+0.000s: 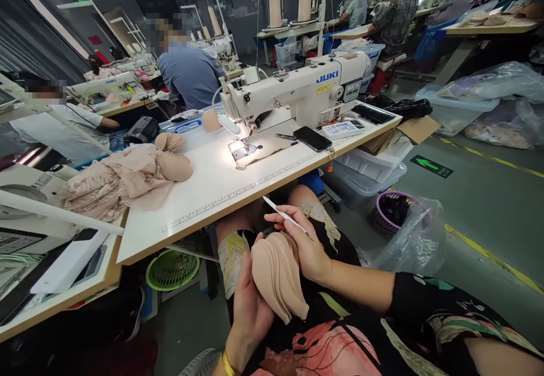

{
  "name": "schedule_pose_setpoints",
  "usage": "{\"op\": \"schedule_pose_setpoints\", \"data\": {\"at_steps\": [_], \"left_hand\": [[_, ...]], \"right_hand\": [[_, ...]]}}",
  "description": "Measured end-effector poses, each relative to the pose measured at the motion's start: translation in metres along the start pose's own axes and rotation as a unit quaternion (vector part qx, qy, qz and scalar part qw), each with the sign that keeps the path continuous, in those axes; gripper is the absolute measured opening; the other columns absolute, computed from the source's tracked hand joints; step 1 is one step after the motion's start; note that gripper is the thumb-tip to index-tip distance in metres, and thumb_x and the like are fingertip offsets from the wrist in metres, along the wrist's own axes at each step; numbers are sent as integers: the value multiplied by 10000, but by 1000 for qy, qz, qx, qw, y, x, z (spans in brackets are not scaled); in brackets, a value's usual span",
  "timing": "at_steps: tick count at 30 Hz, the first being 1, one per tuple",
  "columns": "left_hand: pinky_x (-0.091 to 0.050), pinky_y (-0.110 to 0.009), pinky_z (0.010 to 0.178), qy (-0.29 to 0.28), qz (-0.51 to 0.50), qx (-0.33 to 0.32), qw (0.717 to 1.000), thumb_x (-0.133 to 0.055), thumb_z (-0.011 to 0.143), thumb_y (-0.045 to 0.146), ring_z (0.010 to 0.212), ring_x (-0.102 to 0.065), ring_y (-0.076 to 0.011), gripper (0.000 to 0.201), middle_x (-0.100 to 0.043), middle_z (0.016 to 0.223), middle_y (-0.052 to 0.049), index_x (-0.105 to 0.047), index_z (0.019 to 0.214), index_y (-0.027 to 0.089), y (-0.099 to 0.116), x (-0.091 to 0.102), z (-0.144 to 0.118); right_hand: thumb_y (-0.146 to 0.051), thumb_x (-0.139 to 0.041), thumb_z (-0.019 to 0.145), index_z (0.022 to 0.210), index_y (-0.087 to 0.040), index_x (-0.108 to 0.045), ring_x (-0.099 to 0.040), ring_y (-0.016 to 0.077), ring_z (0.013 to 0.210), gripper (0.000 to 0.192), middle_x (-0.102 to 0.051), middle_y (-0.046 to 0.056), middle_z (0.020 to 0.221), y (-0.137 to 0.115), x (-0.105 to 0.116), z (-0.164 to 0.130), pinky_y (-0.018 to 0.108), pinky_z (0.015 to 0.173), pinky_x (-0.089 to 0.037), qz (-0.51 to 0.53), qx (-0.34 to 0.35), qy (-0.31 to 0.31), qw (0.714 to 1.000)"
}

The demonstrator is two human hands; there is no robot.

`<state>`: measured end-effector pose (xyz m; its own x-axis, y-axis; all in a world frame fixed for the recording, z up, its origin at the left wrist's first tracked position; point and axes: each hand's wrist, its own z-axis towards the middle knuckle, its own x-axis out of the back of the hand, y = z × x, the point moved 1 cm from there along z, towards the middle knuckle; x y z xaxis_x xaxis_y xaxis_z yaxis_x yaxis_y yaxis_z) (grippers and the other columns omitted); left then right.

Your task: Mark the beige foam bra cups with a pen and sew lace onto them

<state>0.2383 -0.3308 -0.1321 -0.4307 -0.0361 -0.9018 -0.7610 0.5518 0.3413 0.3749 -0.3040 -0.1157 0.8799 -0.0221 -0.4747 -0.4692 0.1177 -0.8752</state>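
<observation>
My left hand (249, 302) holds a stack of beige foam bra cups (277, 277) upright in my lap, below the table's front edge. My right hand (304, 246) rests on the stack's top right and grips a thin white pen (283, 215) that points up and left. More beige cups (172, 158) and a heap of pinkish lace fabric (114, 183) lie on the left of the white sewing table (221, 186). The white JUKI sewing machine (297, 90) stands at the back, its lamp lighting the needle plate.
A black phone (312, 138), scissors and a calculator lie right of the needle. Clear plastic bins (365, 175), a purple basket (391, 212) and a plastic bag (408, 237) sit on the floor to the right; a green basket (172, 268) is under the table. Other people work at machines behind.
</observation>
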Motion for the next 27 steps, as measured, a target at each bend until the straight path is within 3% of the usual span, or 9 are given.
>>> {"op": "schedule_pose_setpoints", "data": {"at_steps": [4,7,9,12,17,20,23,27], "left_hand": [[-281,-506,1291,-39,15,54,998,-384,1092,534,1447,-530,-340,551,-734,1363,-110,-777,1257,184,5,-2,-3],[-225,-517,1307,-91,18,66,994,-310,1102,527,1485,-482,-336,589,-716,1395,-102,-747,1316,197,12,1,-10],[-186,-510,1318,-103,22,80,991,-259,1115,461,1507,-455,-316,590,-709,1405,-98,-738,1332,194,13,6,-13],[-152,-502,1328,-102,20,73,992,-237,1117,413,1533,-414,-303,584,-678,1451,-86,-733,1341,201,11,12,-16],[-145,-456,1326,-78,29,25,996,-260,1120,486,1531,-418,-286,569,-672,1465,-54,-708,1377,250,9,6,-15],[-145,-447,1322,-101,35,-18,994,-256,1087,620,1520,-435,-290,649,-677,1456,-54,-678,1416,253,9,3,-13],[-183,-432,1315,-124,57,-10,991,-250,1078,634,1508,-452,-301,699,-706,1408,-92,-713,1373,203,9,4,-12],[-256,-474,1294,-95,69,-2,993,-321,1066,630,1502,-455,-331,644,-720,1388,-88,-721,1364,222,9,7,-14]], "right_hand": [[-437,-570,1053,1296,-294,-602,-619,218,1223,284,-733,49,1290,-6,2,4,405,1129,-401,-38,45,-42,997],[-452,-566,1052,1299,-315,-602,-595,222,1266,285,-727,35,1305,-3,15,4,413,1148,-377,-46,57,2,997],[-465,-574,1042,1288,-316,-611,-600,227,1262,290,-737,31,1289,1,21,1,422,1150,-376,-41,27,13,999],[-463,-580,1034,1274,-300,-620,-634,228,1201,293,-750,44,1265,5,20,-5,417,1115,-415,-5,-21,-4,1000],[-428,-582,1029,1282,-290,-617,-640,224,1191,290,-746,56,1277,3,9,-7,416,1131,-409,55,-2,-25,998],[-452,-587,1025,1293,-294,-603,-616,244,1250,311,-735,62,1293,2,9,-5,443,1162,-390,32,15,-21,999],[-472,-596,1032,1314,-298,-575,-612,258,1278,332,-709,75,1331,-2,12,-6,475,1169,-397,-10,19,-50,999],[-485,-741,950,1406,-312,-527,-566,300,1347,533,-632,99,1442,-11,19,-9,512,1196,-387,-105,62,-110,986]]}}
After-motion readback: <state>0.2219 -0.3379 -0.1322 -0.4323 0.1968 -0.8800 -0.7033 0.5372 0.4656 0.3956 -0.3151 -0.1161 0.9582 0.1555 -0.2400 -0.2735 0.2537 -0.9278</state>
